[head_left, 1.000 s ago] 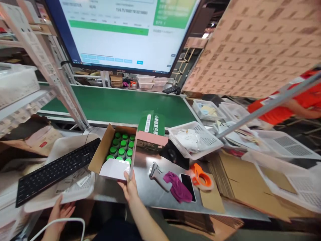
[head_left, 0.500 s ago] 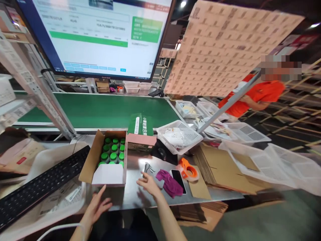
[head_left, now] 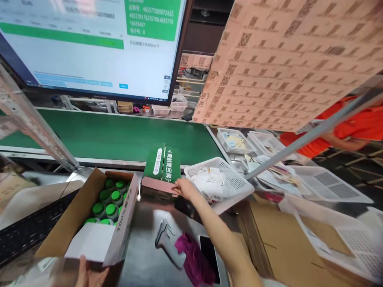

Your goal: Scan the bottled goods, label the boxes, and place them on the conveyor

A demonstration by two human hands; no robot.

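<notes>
My right hand [head_left: 184, 187] reaches forward to the pink base of a green-and-pink carton [head_left: 161, 172] at the far side of the steel table [head_left: 146, 247], fingers on its right end. An open cardboard box [head_left: 89, 223] holding several green-capped bottles [head_left: 108, 199] sits at the near left. My left hand [head_left: 89, 275] is under that box's near edge at the bottom of the frame; only some fingers show. A grey barcode scanner [head_left: 169, 243], a magenta cloth [head_left: 193, 261] and a phone [head_left: 208, 257] lie beneath my right forearm.
A green conveyor belt [head_left: 119, 135] runs behind the table under a large monitor [head_left: 89, 44]. A black keyboard [head_left: 24, 231] lies at the left. White mesh baskets [head_left: 236, 185] and flat cardboard [head_left: 281, 239] fill the right. A person in orange [head_left: 353, 127] stands far right.
My right hand has gone from beside the scanner forward to the green-and-pink carton. My left hand has come to the near edge of the bottle box. The view has shifted closer and to the right.
</notes>
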